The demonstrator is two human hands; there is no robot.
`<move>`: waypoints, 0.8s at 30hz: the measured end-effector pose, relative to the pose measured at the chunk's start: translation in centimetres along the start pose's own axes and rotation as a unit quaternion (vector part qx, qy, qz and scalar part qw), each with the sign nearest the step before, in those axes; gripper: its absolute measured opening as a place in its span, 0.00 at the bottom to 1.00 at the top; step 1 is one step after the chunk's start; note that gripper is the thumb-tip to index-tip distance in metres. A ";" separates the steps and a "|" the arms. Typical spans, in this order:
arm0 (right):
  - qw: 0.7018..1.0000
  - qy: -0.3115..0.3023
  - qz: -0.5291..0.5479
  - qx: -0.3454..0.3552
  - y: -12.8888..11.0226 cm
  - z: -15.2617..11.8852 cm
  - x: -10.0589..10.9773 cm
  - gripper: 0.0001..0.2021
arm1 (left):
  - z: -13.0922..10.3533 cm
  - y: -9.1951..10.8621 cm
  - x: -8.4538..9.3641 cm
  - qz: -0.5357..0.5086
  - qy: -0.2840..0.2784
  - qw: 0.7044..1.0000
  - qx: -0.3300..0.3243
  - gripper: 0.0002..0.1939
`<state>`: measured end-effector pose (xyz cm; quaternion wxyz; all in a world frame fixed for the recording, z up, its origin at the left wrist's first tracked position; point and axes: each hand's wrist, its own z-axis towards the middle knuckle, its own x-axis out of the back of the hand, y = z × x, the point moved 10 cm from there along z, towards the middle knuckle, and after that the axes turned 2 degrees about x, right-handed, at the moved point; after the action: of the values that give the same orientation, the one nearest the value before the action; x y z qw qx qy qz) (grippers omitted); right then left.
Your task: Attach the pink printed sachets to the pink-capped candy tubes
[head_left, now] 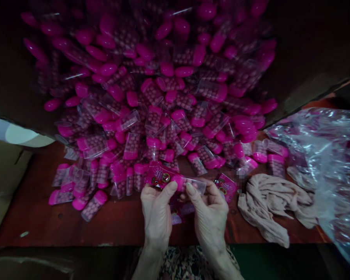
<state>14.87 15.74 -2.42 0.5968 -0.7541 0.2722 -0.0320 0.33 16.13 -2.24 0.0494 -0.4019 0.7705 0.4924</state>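
Near the table's front edge, my left hand (159, 206) and my right hand (208, 206) meet at one small clear container (198, 186) with a pink cap. The container lies on its side, cap to the left, pinched between both thumbs and fingers. My left fingers also hold a pink printed wrapper (159, 175), which reaches out to the left of the cap. Another pink printed packet (228, 188) shows just right of my right hand. Behind my hands, a large heap of capped containers (153, 118) filled with small round balls covers the table.
On the red-brown table (119, 227), a crumpled beige cloth (271, 202) lies to the right. Clear plastic bags (326, 167) with pink contents hang over the right edge. Dark walls flank the heap.
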 end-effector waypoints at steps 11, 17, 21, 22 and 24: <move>0.993 0.003 0.107 -0.040 1.8 -0.1 -0.3 0.10 | 0.0 -2.8 -0.4 -0.079 -0.002 0.995 0.065 0.14; 0.999 0.025 0.041 0.024 0.9 -0.3 0.5 0.09 | 0.5 -2.9 0.4 -0.066 0.007 0.996 0.063 0.14; 0.995 0.040 -0.021 0.093 -0.4 -0.5 0.8 0.09 | 0.6 -2.9 -0.2 -0.081 -0.016 0.995 0.056 0.12; 0.994 0.041 -0.027 0.103 -0.5 -0.5 0.8 0.09 | 0.6 -3.0 -0.4 -0.087 -0.024 0.994 0.058 0.11; 0.994 0.042 -0.022 0.099 -0.3 -0.4 1.0 0.09 | 0.7 -3.6 -0.7 -0.101 -0.037 0.992 0.069 0.11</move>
<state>15.67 15.04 -2.28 0.6559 -0.6947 0.2764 -0.1037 2.99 16.40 -4.80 0.1543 -0.4546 0.7557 0.4454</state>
